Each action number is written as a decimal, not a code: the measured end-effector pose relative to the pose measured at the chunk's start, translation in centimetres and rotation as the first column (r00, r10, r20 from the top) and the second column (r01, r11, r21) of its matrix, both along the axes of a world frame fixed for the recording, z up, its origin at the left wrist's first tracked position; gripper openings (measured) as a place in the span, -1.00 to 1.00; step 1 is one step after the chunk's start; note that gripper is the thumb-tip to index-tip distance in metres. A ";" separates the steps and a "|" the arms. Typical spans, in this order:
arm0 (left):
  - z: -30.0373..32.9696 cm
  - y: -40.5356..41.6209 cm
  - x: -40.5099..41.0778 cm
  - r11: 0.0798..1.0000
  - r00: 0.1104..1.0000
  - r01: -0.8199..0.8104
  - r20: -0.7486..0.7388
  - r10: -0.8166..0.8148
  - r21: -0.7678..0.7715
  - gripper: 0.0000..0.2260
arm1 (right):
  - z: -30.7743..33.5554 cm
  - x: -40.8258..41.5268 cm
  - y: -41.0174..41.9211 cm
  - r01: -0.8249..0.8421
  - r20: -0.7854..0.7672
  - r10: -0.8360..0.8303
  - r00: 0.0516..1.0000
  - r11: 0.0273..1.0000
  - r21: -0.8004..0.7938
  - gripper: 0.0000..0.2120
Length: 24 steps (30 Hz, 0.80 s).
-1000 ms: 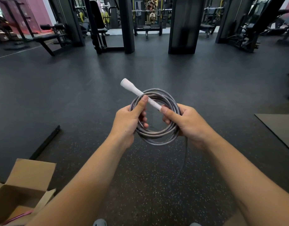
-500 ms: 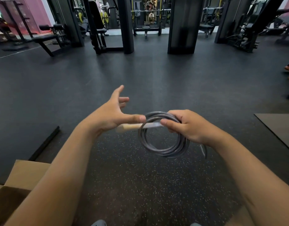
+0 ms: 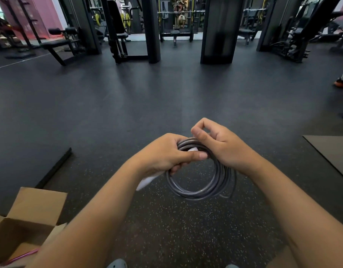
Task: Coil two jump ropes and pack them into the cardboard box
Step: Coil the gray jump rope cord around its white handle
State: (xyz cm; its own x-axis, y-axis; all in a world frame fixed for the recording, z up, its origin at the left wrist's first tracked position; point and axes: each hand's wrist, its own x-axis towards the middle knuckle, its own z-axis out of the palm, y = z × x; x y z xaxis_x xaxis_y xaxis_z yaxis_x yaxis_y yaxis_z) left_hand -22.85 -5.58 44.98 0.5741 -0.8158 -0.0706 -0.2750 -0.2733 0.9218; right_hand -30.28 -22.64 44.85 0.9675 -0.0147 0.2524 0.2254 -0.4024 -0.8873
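Observation:
A grey jump rope (image 3: 201,190) hangs in a round coil in front of me. My left hand (image 3: 164,155) grips the top of the coil together with its white handle (image 3: 146,182), which sticks out below the hand toward the lower left. My right hand (image 3: 221,146) is at the coil's upper right with its fingers curled; what it pinches is hidden. A short rope end (image 3: 231,192) dangles at the coil's right side. The open cardboard box (image 3: 31,209) stands at the lower left, with a pink rope (image 3: 21,257) showing inside.
Dark rubber gym floor lies all around. A black mat edge (image 3: 54,167) runs on the left and a grey mat (image 3: 333,151) lies on the right. Weight machines and benches stand at the back. Another person's orange shoe (image 3: 342,83) is at the right edge.
My left hand, open and apart from the coil before, has closed round the coil's top and the white handle. The handle has swung from pointing up-left to pointing down-left.

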 end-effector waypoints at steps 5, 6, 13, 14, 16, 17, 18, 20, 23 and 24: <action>0.8 1.0 1.2 0.999 0.999 0.019 -0.040 -0.020 -0.039 -0.67 | 0.2 -0.2 -2.0 0.206 0.043 -0.205 0.978 0.978 -0.028 -0.52; 1.0 1.5 1.6 0.996 0.998 -0.008 -0.070 0.002 -0.089 -0.71 | 0.2 -0.4 -2.9 0.230 0.029 -0.229 0.973 0.972 -0.039 -0.53; 1.5 1.8 2.8 0.698 0.849 -0.464 -0.498 0.175 -0.545 -0.70 | -1.4 -0.7 -5.7 0.262 -0.077 -0.260 0.963 0.965 0.018 -0.76; 1.3 1.2 2.5 0.655 0.824 -0.507 -0.537 0.179 -0.560 -0.70 | -1.6 -0.4 -5.1 0.274 -0.088 -0.270 0.959 0.961 0.036 -0.73; 0.8 -0.5 1.6 0.556 0.761 -0.603 -0.621 0.187 -0.572 -0.70 | -1.8 0.0 -3.1 0.271 -0.139 -0.259 0.956 0.959 0.081 -0.68; 0.6 -1.4 1.0 0.497 0.723 -0.655 -0.664 0.192 -0.569 -0.71 | -1.8 0.1 -1.9 0.256 -0.179 -0.230 0.957 0.957 0.137 -0.64; 0.3 -2.1 0.6 0.434 0.680 -0.708 -0.704 0.207 -0.557 -0.71 | -1.8 0.3 -0.6 0.238 -0.213 -0.192 0.958 0.947 0.214 -0.55; -0.2 -3.0 0.0 0.319 0.590 -0.800 -0.766 0.256 -0.509 -0.70 | -1.9 0.5 1.7 0.188 -0.222 -0.112 0.969 0.913 0.363 -0.33; -0.6 -3.3 -0.5 0.240 0.512 -0.858 -0.794 0.328 -0.454 -0.66 | -1.9 0.2 4.2 0.163 -0.143 -0.110 0.984 0.883 0.441 -0.31; -0.7 -3.3 -0.7 0.230 0.497 -0.867 -0.791 0.356 -0.442 -0.65 | -1.9 0.0 4.8 0.168 -0.122 -0.126 0.985 0.877 0.449 -0.41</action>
State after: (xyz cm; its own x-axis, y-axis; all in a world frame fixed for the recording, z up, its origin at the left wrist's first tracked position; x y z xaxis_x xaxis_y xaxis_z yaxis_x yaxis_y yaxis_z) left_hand -23.60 -8.93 44.31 0.9912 -0.0470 -0.1238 0.1229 0.6738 0.7286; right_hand -30.30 -17.79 42.96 0.9627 -0.2518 0.0991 0.1098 0.0290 -0.9935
